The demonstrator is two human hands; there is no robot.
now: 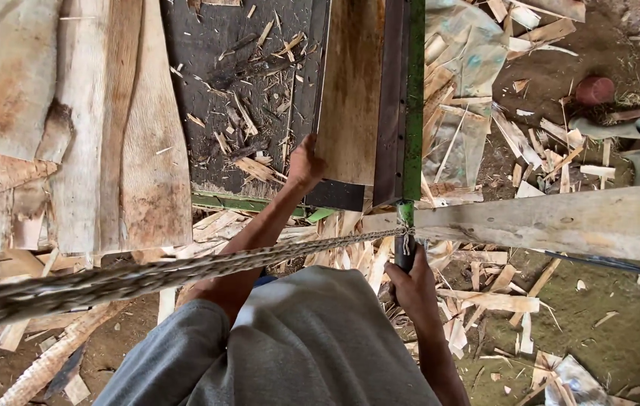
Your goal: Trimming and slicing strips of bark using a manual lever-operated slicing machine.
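Left hand (304, 164) grips veneer sheet (350, 90) edge; right hand (412, 289) closed around lever handle (405, 256).

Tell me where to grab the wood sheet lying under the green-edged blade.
Grip the wood sheet at its near left corner, coming from the left as the left hand does: that edge is bare, while the blade arm covers the right side.
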